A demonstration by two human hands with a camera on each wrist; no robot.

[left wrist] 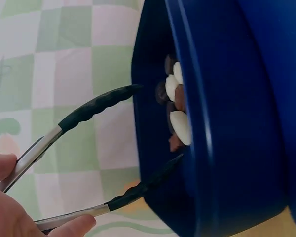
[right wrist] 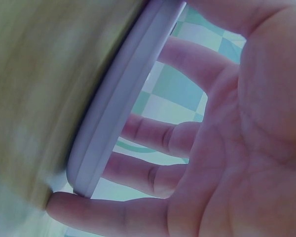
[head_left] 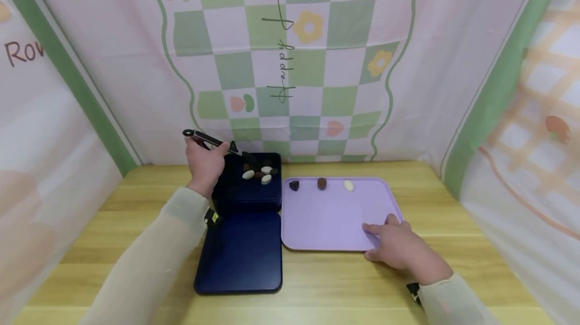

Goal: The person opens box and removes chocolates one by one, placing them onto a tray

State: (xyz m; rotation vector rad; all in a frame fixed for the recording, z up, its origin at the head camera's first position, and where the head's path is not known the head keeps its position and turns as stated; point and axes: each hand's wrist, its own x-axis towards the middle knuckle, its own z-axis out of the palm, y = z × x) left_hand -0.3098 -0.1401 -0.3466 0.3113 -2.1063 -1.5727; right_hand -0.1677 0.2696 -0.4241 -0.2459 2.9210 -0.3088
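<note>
My left hand (head_left: 205, 164) grips a pair of tongs (left wrist: 44, 140) with black scalloped tips. Their arms are spread, and the tips reach into a dark blue box (head_left: 246, 199) with no piece pinched between them. Inside the box lie several small white, brown and near-black pieces (left wrist: 180, 127), perhaps chocolates. To the right is a lilac tray (head_left: 323, 221); along its far edge sit a dark piece (head_left: 294, 185), a round brown piece (head_left: 321, 183) and a white oval piece (head_left: 348, 185). My right hand (head_left: 396, 247) rests on the tray's near right corner, fingers extended.
A flat dark blue lid (head_left: 240, 254) lies in front of the box, left of the tray. All of it stands on a wood-grain table (head_left: 326, 284). A patterned curtain (head_left: 290, 63) hangs close behind the box, with more cloth at both sides.
</note>
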